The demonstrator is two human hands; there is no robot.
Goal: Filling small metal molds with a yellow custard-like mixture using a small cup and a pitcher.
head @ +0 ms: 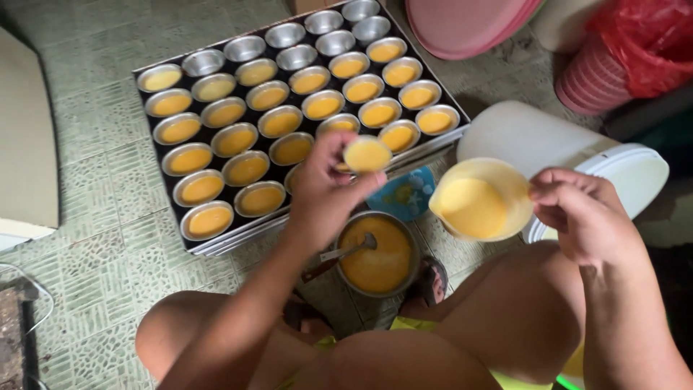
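Dark rectangular metal baking tray sits on the tiled floor, far side of the knees. Small round metal cups in rows on it; those filled with yellow batter take the near and middle rows, empty ones sit at the far edge. Left hand holds one filled cup above the tray's near right corner. Round metal pot of batter with spoon in it lies just below that hand, between the legs. Right hand holds a pale plastic jug right of the pot. White plastic bucket behind the jug.

Left hand holds a filled tin cup; right hand grips a batter jug.
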